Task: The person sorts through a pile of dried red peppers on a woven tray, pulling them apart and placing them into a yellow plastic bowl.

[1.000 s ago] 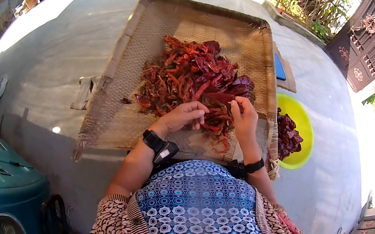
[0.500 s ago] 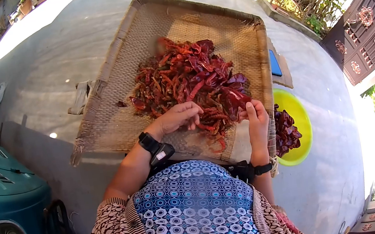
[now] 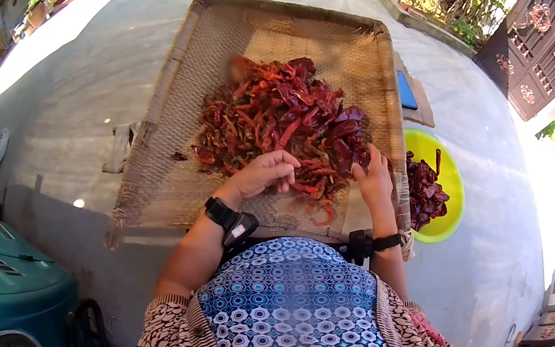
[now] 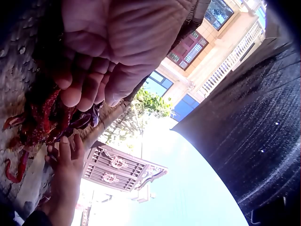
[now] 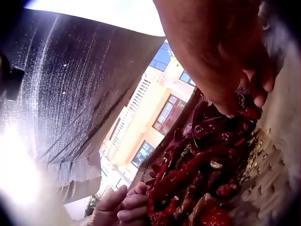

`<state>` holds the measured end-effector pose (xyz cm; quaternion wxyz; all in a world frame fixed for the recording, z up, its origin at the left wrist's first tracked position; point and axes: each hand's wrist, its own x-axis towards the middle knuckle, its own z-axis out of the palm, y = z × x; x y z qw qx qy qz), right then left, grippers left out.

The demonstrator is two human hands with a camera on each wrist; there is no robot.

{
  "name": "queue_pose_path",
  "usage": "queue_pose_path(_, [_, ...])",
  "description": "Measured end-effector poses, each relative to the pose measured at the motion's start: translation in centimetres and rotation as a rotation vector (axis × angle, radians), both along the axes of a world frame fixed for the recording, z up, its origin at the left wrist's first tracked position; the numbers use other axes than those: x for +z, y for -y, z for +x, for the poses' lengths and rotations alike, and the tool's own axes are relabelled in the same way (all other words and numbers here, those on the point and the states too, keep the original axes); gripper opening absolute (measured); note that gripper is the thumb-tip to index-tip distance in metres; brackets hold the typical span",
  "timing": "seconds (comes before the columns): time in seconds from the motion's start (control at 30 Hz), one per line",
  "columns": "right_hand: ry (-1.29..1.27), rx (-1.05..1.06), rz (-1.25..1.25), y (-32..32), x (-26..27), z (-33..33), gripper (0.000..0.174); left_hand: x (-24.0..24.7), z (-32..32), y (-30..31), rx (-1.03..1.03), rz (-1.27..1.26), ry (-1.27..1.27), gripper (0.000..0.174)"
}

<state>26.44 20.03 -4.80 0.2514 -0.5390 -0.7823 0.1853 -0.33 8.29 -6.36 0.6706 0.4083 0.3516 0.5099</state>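
Observation:
A heap of dried red chili peppers (image 3: 269, 111) lies in a woven tray (image 3: 173, 188); dark, broad pods sit on its right side, thinner orange-red ones on the left. My left hand (image 3: 265, 174) hovers at the heap's near edge with its fingers loosely bent and nothing in them. On the right, my right hand (image 3: 374, 177) reaches to the dark pods, thumb and fingers parted. Its fingertips (image 5: 261, 99) are right at the peppers in the right wrist view, with no pod gripped. Beside the tray, a yellow-green basin (image 3: 453, 184) contains more dark red peppers (image 3: 426, 195).
The tray's raised rim (image 3: 389, 87) runs between the heap and the basin. A blue flat object (image 3: 407, 91) lies on cardboard to the right. At left stands a teal vehicle (image 3: 16, 281). A rag (image 3: 121, 146) lies near the tray's left side.
The right hand pinched and lifted a large red pepper; now that pod is gone from it and its fingers are back at the heap. A pod now sticks up over the basin. Left hand stayed.

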Motion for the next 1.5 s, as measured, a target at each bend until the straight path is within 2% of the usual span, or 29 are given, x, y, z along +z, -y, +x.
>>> queue_pose_path(0.13, [0.092,-0.044,-0.056,-1.4,-0.7,-0.7,0.057,0.3,0.1,0.2,-0.002,-0.007,-0.009,0.018])
queue_pose_path(0.23, [-0.193,0.035,-0.015,-2.4,-2.3,0.8,0.041,0.4,0.2,0.1,-0.002,-0.021,-0.007,0.019])
queue_pose_path(0.3, [-0.505,0.031,-0.263,-2.7,-2.5,1.4,0.034,0.1,0.1,0.0,-0.005,-0.057,-0.008,0.022])
queue_pose_path(0.33, [-0.640,0.048,-0.355,-0.8,0.5,0.7,0.032,0.0,0.1,-0.1,-0.014,-0.048,-0.007,0.023])
queue_pose_path(0.37, [-0.717,0.032,-0.331,0.2,1.5,0.0,0.030,-0.1,0.1,-0.1,-0.023,-0.040,-0.007,0.024])
queue_pose_path(0.43, [-0.851,0.140,-0.283,1.3,2.1,-1.1,0.025,0.0,0.2,0.0,-0.023,-0.020,-0.010,0.026])
queue_pose_path(0.57, [-0.840,0.276,-0.427,3.9,3.5,-4.7,0.018,0.3,0.3,0.1,-0.039,0.041,-0.034,0.039])
queue_pose_path(0.63, [-0.801,0.427,-0.540,4.2,2.8,-5.9,0.019,0.8,0.4,0.3,-0.029,0.044,-0.060,0.040])
queue_pose_path(0.77, [-0.758,0.607,-0.544,5.8,3.4,-7.1,0.018,0.2,0.5,0.2,-0.018,0.078,-0.062,0.036])
queue_pose_path(0.83, [-0.769,0.564,-0.557,6.0,4.2,-6.8,0.015,0.5,0.6,0.3,-0.005,0.077,-0.080,0.039])
queue_pose_path(0.9, [-0.850,0.502,-0.580,5.9,4.2,-6.9,0.015,-0.2,0.5,-0.1,-0.024,0.110,-0.134,0.049])
queue_pose_path(0.97, [-0.859,0.545,-0.588,5.2,3.0,-6.7,0.017,-1.3,0.5,-0.6,-0.038,0.145,-0.101,0.048])
queue_pose_path(1.13, [-1.013,0.598,-0.743,5.5,2.0,-7.5,0.020,0.0,0.6,0.0,0.003,0.110,-0.091,0.036])
queue_pose_path(1.23, [-0.897,0.606,-0.595,4.7,1.0,-7.2,0.019,-0.2,0.6,0.1,0.000,0.126,-0.089,0.025])
queue_pose_path(1.33, [-0.821,0.349,-0.621,4.4,2.6,-5.5,0.016,0.1,0.7,0.3,0.017,0.075,-0.072,0.019])
queue_pose_path(1.47, [-1.197,0.095,-0.531,-0.1,0.7,-0.5,0.014,-0.6,0.4,0.0,0.009,0.089,-0.047,0.019])
queue_pose_path(1.5, [-1.307,0.121,-0.515,-1.0,0.7,1.3,0.015,-0.9,0.4,-0.2,-0.012,0.109,-0.045,0.021])
